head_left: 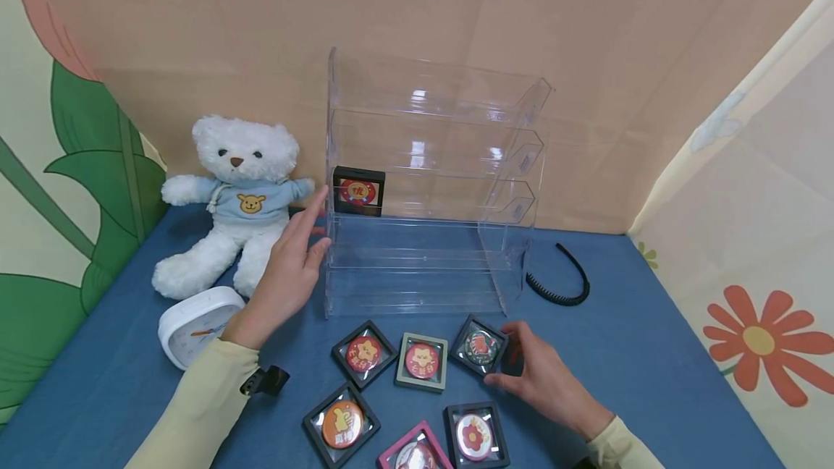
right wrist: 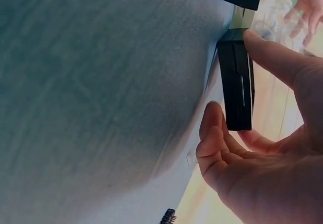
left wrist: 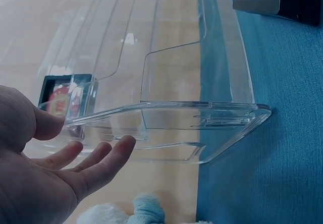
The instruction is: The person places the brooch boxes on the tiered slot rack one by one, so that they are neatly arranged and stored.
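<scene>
My right hand [head_left: 544, 382] pinches a dark display frame [head_left: 478, 345] by its near corner and right edge. Inside the frame is a round badge with a red figure; its side edge [right wrist: 236, 82] shows in the right wrist view. At the left side panel of a clear tiered acrylic rack [head_left: 417, 310], my left hand [head_left: 287, 277] has its fingers extended, thumb close to the panel's edge. Another black frame [head_left: 371, 207] with a red and gold badge stands upright at the left end of a middle tier.
Several badge frames lie on the blue cloth before the rack: a grey-green one [head_left: 421, 388], a pink one [head_left: 391, 456], black ones [head_left: 311, 429]. A white teddy bear [head_left: 244, 201] and white clock [head_left: 171, 331] sit left. A black coiled band [head_left: 573, 300] lies right.
</scene>
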{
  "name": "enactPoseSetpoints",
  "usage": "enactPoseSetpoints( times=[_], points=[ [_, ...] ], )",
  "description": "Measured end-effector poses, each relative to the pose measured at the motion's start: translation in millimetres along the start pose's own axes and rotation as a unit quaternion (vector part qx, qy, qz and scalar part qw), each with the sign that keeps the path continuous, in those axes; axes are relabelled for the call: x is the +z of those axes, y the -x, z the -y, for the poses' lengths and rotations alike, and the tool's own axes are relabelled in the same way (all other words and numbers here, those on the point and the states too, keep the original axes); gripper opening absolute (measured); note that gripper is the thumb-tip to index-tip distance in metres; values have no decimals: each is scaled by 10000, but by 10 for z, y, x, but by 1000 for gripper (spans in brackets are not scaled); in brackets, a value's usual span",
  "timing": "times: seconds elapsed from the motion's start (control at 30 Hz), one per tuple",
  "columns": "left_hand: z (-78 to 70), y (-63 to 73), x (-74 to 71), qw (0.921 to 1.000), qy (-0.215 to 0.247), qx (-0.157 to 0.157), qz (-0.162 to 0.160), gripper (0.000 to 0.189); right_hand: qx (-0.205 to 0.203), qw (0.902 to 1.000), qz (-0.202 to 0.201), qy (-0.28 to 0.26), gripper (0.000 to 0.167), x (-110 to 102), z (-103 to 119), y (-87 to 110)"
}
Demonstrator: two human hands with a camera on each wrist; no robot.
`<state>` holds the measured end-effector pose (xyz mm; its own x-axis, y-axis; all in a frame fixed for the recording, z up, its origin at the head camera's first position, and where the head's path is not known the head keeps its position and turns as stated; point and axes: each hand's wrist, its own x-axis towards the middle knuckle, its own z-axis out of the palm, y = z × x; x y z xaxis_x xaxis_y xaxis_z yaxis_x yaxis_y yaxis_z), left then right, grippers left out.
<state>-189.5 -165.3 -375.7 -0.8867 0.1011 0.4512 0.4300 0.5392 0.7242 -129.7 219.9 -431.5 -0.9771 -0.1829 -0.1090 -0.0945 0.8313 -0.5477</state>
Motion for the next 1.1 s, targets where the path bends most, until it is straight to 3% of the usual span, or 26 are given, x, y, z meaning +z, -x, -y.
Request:
enactPoseSetpoints(
  times=[0.33, 0.67, 1.1],
  points=[
    [24, 17, 9, 10000, 8, 87, -11, 75, -120, 9994, -61, -307, 74, -15, -15, 34],
    [34, 28, 12, 9998, 10, 170, -47, 73, -30, 9992, -201, -331, 59, -17, 9, 71],
    [26, 6, 19, 9998, -14, 170, -89, 74, -1003, 9912, -702, -506, 31, -75, -87, 110]
  ],
)
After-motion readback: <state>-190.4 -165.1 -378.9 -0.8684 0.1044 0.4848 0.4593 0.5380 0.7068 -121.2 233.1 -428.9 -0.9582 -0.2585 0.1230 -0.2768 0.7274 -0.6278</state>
